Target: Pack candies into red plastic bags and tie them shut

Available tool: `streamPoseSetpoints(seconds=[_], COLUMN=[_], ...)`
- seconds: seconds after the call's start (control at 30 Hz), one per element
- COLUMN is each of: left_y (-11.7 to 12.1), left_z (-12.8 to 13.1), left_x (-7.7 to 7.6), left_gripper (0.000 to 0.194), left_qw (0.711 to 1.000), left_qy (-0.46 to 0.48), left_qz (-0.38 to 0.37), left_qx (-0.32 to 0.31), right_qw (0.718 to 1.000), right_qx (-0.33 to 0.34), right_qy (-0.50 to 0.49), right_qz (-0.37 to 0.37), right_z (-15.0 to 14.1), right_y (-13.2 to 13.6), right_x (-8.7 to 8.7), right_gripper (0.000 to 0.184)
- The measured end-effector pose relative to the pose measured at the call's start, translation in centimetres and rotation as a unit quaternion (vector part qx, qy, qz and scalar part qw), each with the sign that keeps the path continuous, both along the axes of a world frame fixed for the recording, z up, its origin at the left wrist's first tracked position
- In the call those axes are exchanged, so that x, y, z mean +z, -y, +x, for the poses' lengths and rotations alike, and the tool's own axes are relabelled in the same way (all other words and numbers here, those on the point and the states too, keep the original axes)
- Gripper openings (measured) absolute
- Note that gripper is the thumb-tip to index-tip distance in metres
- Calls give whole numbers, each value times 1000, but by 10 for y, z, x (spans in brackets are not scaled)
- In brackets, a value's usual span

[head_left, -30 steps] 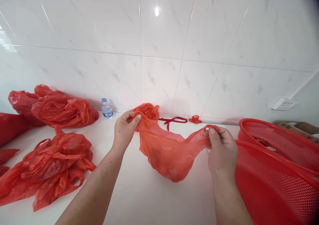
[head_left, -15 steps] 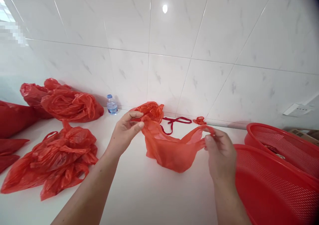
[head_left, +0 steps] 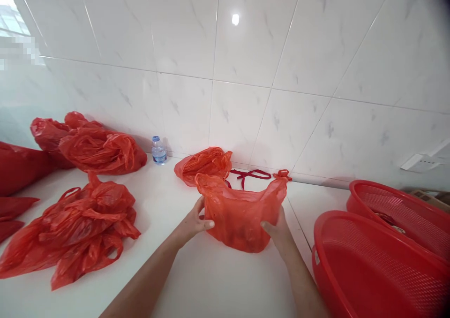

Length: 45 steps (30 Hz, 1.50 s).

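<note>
A thin red plastic bag (head_left: 242, 219) stands puffed out above the white table, its two handle loops up at the left and right. My left hand (head_left: 193, 222) grips its left side, thumb in front and fingers partly hidden behind. On the right side, my right hand (head_left: 279, 231) clasps the bag the same way, thumb pressed to the front. Faint darker patches show through the lower film; I cannot tell what they are. Just behind lies a crumpled red bag (head_left: 200, 165), next to a dark red strap (head_left: 256, 173) and a small red bundle (head_left: 282, 173).
Several crumpled red bags (head_left: 87, 215) lie at the left, with bulging red bags (head_left: 101, 149) behind them. A water bottle (head_left: 159, 151) stands by the tiled wall (head_left: 183, 107). Two red mesh baskets (head_left: 325, 243) occupy the right side, below a wall socket (head_left: 422, 162).
Both hands have let go of the handles and moved down and inward to the bag's sides. The bag has changed from hanging limp to standing fuller.
</note>
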<state>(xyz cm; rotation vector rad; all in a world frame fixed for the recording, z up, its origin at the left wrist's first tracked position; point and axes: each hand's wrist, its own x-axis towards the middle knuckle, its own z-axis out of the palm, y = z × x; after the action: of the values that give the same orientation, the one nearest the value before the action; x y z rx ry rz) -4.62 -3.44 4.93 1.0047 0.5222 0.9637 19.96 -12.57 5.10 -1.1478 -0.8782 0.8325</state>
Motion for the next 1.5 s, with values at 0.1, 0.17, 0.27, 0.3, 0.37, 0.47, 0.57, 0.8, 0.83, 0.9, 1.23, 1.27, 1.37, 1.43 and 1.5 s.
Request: streamPoseSetpoints(seconds=[0.1, 0.17, 0.27, 0.3, 0.37, 0.47, 0.57, 0.8, 0.83, 0.9, 1.23, 1.27, 1.37, 1.43, 1.5], left_y=[1, -3, -15, -18, -25, -33, -40, -57, -58, -56, -59, -62, -68, -69, -70], left_z=[23, 33, 40, 41, 42, 47, 55, 73, 73, 73, 99, 102, 107, 107, 106], left_x=[4, 6, 9, 9, 8, 1, -14, -45, -45, -42, -41, -43, -45, -44, -44], left_gripper=[64, 46, 27, 25, 24, 25, 22, 7, 9, 20, 20, 17, 19, 25, 24], left_qw=[996, 995, 999, 1000, 997, 985, 974, 962, 963, 967, 980, 978, 972, 967, 964], left_qy=[-21, -46, -29, -1, 63, 120, 126, 157, 166, 177, 104, 109, 138, 150, 144], left_qz=[62, 64, 19, 0, -41, -118, -184, -223, -213, -183, -162, -173, -185, -193, -210], left_qx=[-59, -59, -26, -8, 19, 27, 34, 27, 9, -30, -50, -32, -38, -72, -81], right_qw=[998, 997, 998, 997, 992, 982, 966, 947, 951, 957, 938, 935, 935, 943, 947], right_qx=[38, 39, 29, 23, 26, 38, 43, 163, 162, 149, 178, 181, 165, 135, 124], right_qy=[16, 24, -37, -71, -127, -185, -255, -276, -261, -246, -291, -298, -307, -301, -295], right_qz=[-44, -65, -51, -35, -1, 21, -11, -15, -18, -43, -53, -65, -60, -34, -20], right_z=[-8, -12, -13, -12, -10, -7, -6, -9, -10, -11, -10, -9, -11, -14, -18], right_y=[-12, -18, -24, -26, -31, -40, -51, -66, -68, -73, -98, -101, -105, -105, -105], right_x=[-1, 3, 12, 14, 16, 7, -12, -35, -34, -33, -41, -42, -42, -38, -36], right_gripper=[52, 35, 33, 34, 36, 31, 24, 45, 45, 42, 29, 28, 17, 16, 16])
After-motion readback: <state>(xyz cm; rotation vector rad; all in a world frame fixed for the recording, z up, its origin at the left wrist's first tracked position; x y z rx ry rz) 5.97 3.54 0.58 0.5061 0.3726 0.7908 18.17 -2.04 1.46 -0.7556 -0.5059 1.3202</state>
